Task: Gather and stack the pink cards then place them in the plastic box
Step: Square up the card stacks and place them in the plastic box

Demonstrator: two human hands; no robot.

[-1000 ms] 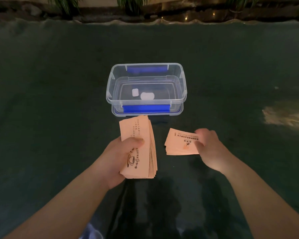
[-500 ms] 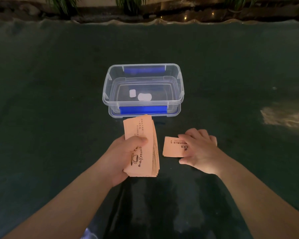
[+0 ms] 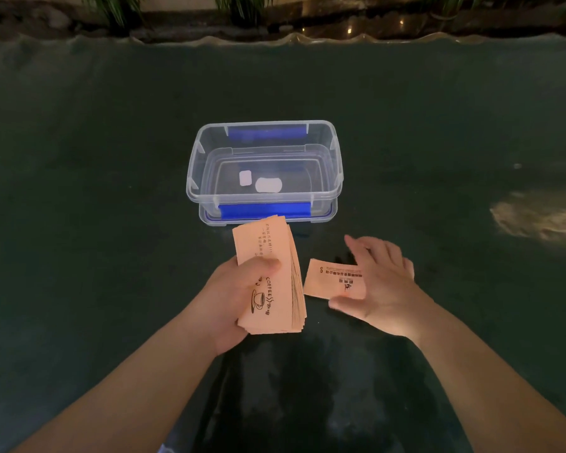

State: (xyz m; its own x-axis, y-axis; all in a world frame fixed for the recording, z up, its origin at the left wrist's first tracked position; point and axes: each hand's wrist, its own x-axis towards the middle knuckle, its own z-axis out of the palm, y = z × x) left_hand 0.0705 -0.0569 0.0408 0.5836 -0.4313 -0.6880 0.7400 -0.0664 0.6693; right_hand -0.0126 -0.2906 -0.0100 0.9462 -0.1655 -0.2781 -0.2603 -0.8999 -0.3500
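My left hand [image 3: 236,295] grips a thick stack of pink cards [image 3: 275,279], thumb across the printed top card, just in front of the plastic box. To its right a smaller bunch of pink cards [image 3: 329,282] is held at its right end by my right hand [image 3: 383,286], thumb under the near edge and fingers spread over the far edge. The clear plastic box [image 3: 335,173] with blue clips stands open beyond both hands. Two small white labels show on its bottom; no cards are inside.
Everything rests on a dark green cloth-covered table [image 3: 95,191]. A pale lit patch [image 3: 539,217] lies at the right. Plants and a ledge [image 3: 275,14] run along the far edge.
My right hand slid left onto the small bunch of cards, then opened its fingers and took hold of the bunch's right end. The left hand's stack stayed nearly still.
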